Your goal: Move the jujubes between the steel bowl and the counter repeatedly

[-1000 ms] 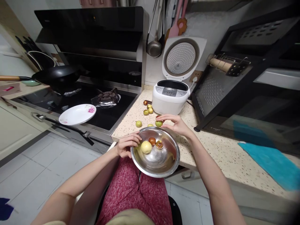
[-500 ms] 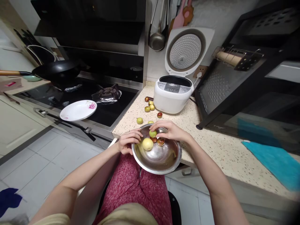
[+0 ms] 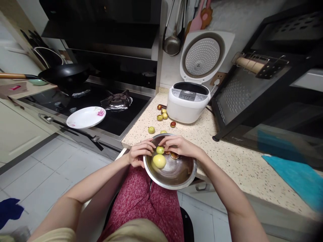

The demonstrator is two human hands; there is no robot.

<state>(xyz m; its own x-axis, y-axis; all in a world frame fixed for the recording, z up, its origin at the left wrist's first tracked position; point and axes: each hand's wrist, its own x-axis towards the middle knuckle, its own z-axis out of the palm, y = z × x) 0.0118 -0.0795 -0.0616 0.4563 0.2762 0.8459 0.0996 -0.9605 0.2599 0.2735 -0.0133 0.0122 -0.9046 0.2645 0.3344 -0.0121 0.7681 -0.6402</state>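
A steel bowl (image 3: 176, 174) rests at the counter's front edge over my lap. My left hand (image 3: 139, 153) grips its left rim. Over the bowl, my right hand (image 3: 179, 145) pinches a small green fruit (image 3: 159, 150) between its fingertips. Inside the bowl lie a larger yellow-green fruit (image 3: 159, 161) and a brown fruit (image 3: 174, 155), partly hidden under my right hand. Several loose small fruits (image 3: 151, 129) lie on the speckled counter (image 3: 227, 158) behind the bowl, some green and some reddish (image 3: 173, 124).
A white rice cooker (image 3: 188, 104) stands with its lid up behind the fruits. A black rack (image 3: 252, 97) fills the right side, with a blue cloth (image 3: 297, 178) beyond. To the left are the stove (image 3: 101, 111), a white plate (image 3: 85, 117) and a black wok (image 3: 65, 74).
My right hand took a green fruit from the counter behind the bowl and carried it over the bowl, then lowered it toward my left hand. The left hand kept its grip on the rim.
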